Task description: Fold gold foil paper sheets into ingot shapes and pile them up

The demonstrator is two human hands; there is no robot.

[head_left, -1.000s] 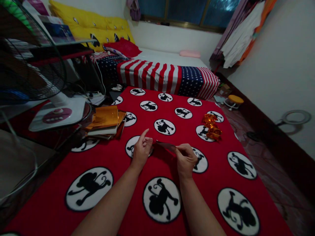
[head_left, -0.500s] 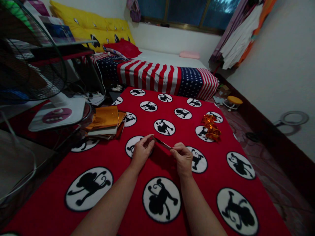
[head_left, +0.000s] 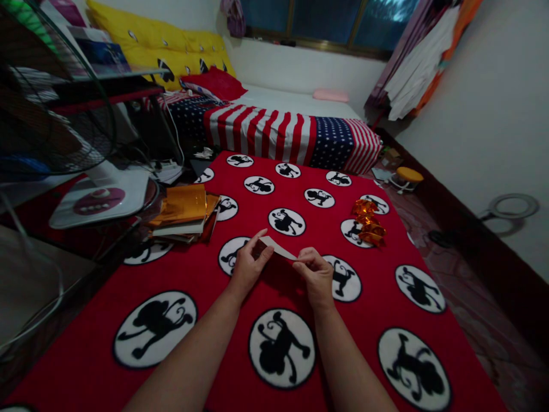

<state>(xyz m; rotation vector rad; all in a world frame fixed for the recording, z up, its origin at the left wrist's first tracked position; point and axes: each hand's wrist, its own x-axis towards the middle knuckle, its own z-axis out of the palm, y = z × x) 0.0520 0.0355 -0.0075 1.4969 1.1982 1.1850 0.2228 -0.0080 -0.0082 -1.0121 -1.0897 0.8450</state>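
Observation:
A small folded sheet of paper point(head_left: 277, 248) with a pale underside is held between both hands, just above a red blanket point(head_left: 206, 286) printed with black monkeys in white circles. My left hand point(head_left: 247, 265) pinches the paper's left end with thumb and fingers. My right hand point(head_left: 315, 276) pinches its right end. The paper tilts, its left end raised.
A stack of gold foil sheets point(head_left: 184, 213) lies at the blanket's left edge. Several folded gold pieces point(head_left: 368, 223) sit to the right. A fan base point(head_left: 100, 197) stands to the left, a striped bed point(head_left: 274, 129) beyond, a small yellow stool point(head_left: 409, 176) on the floor at right.
My left index finger, pointing up a second ago, has closed onto the paper. The paper has turned so its pale side shows and its left end has risen. Both hands have drawn slightly closer.

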